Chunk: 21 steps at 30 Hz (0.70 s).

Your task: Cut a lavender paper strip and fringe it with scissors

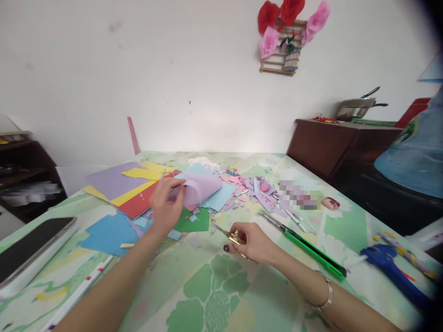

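My left hand (166, 203) pinches the edge of a lilac sheet of paper (204, 185), which curls up above the pile. Lower and to the right, my right hand (254, 242) is closed around small gold-handled scissors (236, 238), blades pointing up and left, apart from the paper. Beneath the lilac sheet are light blue paper (221, 196) and green paper (194, 222). Paper scraps (256, 191) in pink, lilac and blue lie scattered behind my right hand. A green utility knife (311, 251) with its blade out rests just right of that hand.
Purple, yellow and red sheets (145, 193) lie at the left, with blue paper (104, 235) nearer. A phone-like black device (34, 244) sits at the left edge. On the right are a blue-handled tool (391, 267) and a small reddish object (330, 203). A wall (207, 92) stands behind the table.
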Motion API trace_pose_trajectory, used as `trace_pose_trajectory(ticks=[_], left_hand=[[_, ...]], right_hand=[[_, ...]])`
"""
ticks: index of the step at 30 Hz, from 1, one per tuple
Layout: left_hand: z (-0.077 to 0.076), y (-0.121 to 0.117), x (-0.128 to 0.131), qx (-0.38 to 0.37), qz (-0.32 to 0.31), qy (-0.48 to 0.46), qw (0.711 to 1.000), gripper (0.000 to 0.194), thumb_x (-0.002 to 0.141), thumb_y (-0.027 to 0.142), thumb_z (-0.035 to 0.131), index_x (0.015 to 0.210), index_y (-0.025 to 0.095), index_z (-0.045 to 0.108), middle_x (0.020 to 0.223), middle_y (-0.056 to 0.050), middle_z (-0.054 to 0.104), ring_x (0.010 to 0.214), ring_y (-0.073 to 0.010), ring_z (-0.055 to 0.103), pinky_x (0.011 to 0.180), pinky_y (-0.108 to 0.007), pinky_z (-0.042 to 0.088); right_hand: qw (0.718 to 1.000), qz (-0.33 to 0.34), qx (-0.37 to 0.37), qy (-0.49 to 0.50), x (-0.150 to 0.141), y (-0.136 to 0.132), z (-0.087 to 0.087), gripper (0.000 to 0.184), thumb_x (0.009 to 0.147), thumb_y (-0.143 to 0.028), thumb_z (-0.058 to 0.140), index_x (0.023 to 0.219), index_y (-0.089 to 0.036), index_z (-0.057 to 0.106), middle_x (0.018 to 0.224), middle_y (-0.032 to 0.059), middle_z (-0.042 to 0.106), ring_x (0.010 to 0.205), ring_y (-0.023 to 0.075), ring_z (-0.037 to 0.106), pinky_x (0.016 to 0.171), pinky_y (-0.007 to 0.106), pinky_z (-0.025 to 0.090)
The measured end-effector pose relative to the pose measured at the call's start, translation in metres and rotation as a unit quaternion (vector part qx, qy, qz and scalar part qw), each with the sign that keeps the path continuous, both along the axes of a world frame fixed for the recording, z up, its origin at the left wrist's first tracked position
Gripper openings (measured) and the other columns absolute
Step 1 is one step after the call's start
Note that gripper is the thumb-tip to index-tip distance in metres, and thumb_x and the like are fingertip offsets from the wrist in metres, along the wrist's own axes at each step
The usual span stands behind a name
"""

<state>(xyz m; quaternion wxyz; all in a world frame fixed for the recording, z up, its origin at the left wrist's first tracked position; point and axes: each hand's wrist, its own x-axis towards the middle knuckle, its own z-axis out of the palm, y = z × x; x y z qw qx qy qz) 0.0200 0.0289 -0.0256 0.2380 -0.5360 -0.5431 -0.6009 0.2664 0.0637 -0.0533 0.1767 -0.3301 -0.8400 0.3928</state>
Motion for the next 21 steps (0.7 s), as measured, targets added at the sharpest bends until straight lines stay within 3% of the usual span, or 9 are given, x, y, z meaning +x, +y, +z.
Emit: trace_pose_trajectory(ticks=[2,4,8,11,14,21], left_hand=[[-0.009,-0.001,0.012,-0.017,-0.018,0.126,0.992,0.012,0.081,0.016,0.054,0.090,0.020,0.061,0.085,-0.006,0.065,0.082,-0.0178,0.061,0.079,-0.032,0.048],[-0.020,-0.001,0.024,-0.032,-0.060,0.253,0.965,0.017,0.081,0.012,0.054,0.095,0.019,0.060,0.085,-0.007,0.065,0.081,-0.0182,0.060,0.077,-0.032,0.049],[-0.039,-0.001,0.046,-0.032,-0.115,0.403,0.907,0.018,0.082,0.009,0.053,0.097,0.017,0.058,0.086,-0.010,0.064,0.082,-0.0200,0.059,0.076,-0.034,0.050],[-0.042,-0.003,0.058,-0.026,-0.144,0.435,0.889,0.018,0.081,0.006,0.054,0.097,0.014,0.056,0.084,-0.010,0.064,0.081,-0.0207,0.059,0.074,-0.035,0.051],[-0.035,-0.007,0.067,-0.012,-0.158,0.440,0.884,0.015,0.084,0.007,0.050,0.096,0.014,0.056,0.081,-0.010,0.064,0.079,-0.0203,0.060,0.071,-0.035,0.052],[-0.023,-0.016,0.078,0.035,-0.163,0.460,0.872,0.012,0.084,0.005,0.050,0.092,0.009,0.057,0.077,-0.013,0.063,0.077,-0.0213,0.060,0.064,-0.035,0.053]], right_hand=[[0.987,0.013,-0.146,0.073,0.010,-0.001,0.001,0.028,0.076,-0.043,0.059,0.068,-0.017,0.051,0.048,-0.0060,0.043,0.038,0.0077,0.041,0.038,0.020,0.029],[0.949,0.044,-0.281,0.135,0.019,-0.007,0.005,0.036,0.079,-0.051,0.051,0.065,-0.018,0.046,0.046,-0.0060,0.041,0.034,0.0088,0.043,0.033,0.020,0.032],[0.901,0.033,-0.380,0.205,0.036,-0.032,0.011,0.040,0.077,-0.055,0.052,0.066,-0.017,0.050,0.041,-0.0062,0.042,0.028,0.0086,0.042,0.027,0.018,0.033],[0.888,0.000,-0.424,0.175,0.044,-0.054,0.007,0.043,0.072,-0.059,0.056,0.067,-0.016,0.051,0.036,-0.0064,0.043,0.025,0.0086,0.041,0.024,0.017,0.031],[0.890,-0.063,-0.420,0.168,0.045,-0.068,0.000,0.048,0.069,-0.064,0.056,0.069,-0.017,0.050,0.034,-0.0077,0.042,0.023,0.0073,0.038,0.022,0.014,0.027],[0.890,-0.116,-0.388,0.209,0.029,-0.068,-0.017,0.046,0.069,-0.061,0.056,0.064,-0.016,0.049,0.033,-0.0089,0.038,0.022,0.0053,0.034,0.022,0.014,0.023]])
